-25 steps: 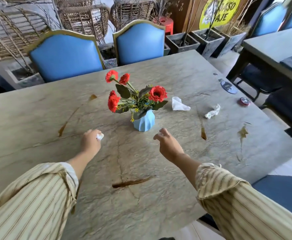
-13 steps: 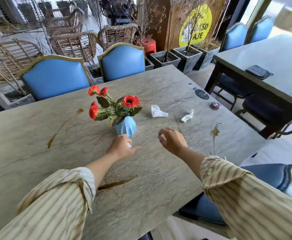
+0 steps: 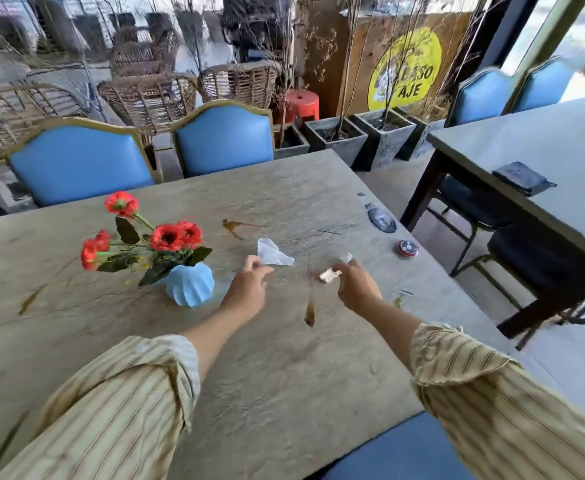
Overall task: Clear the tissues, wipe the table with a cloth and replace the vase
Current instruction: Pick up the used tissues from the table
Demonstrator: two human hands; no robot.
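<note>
A light blue ribbed vase (image 3: 190,287) with red flowers (image 3: 166,237) stands on the stone table (image 3: 284,375), left of my hands. Just right of it, my left hand (image 3: 249,289) has its fingers pinched at the near edge of a flat white tissue (image 3: 273,252). My right hand (image 3: 356,285) pinches a small crumpled tissue (image 3: 329,274) at its fingertips. A further bit of white tissue (image 3: 348,256) peeks out behind that hand. Brown spill streaks mark the table (image 3: 310,310), one between my hands.
Two blue chairs (image 3: 76,161) stand at the far edge. A red round puck (image 3: 408,248) and a dark disc (image 3: 382,220) lie near the right edge. A second table (image 3: 543,150) with a dark pouch (image 3: 523,178) is to the right. A blue seat (image 3: 405,452) is below me.
Both hands have moved right, past the vase, to the two tissues. My left hand was holding a small tissue wad earlier. My right hand, which held nothing, now pinches a crumpled tissue.
</note>
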